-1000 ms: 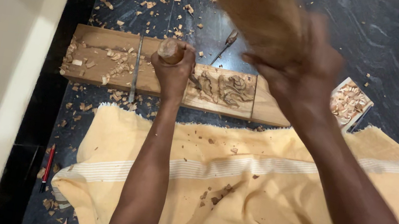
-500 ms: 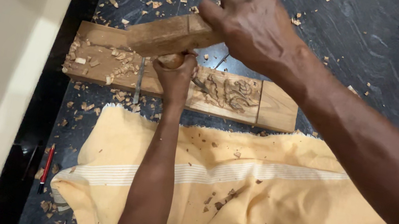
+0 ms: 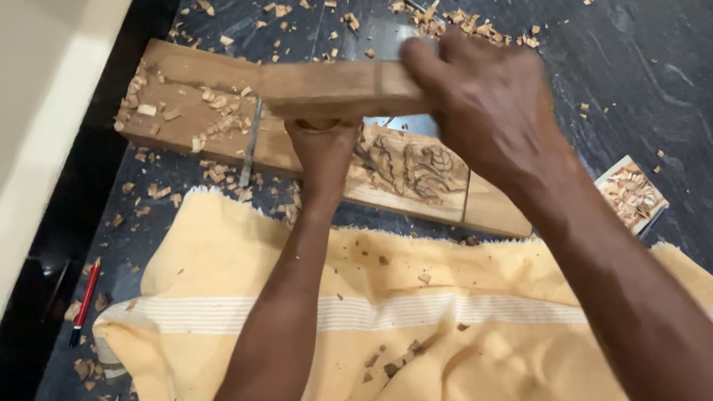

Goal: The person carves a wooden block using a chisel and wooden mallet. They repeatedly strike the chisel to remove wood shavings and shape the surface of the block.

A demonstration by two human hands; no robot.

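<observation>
Now my right hand (image 3: 496, 99) clamps wooden mallet (image 3: 335, 92), long axis crosswise, head directly above left hand (image 3: 324, 143) gripping chisel on carved plank (image 3: 404, 168).

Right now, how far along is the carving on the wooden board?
Done: a leaf pattern is cut into the middle of the board, and wood chips lie around it. In hand: the right hand holds a wooden mallet over the left hand, which grips a tool I cannot see clearly. Left: both ends of the board look plain, uncarved.
</observation>
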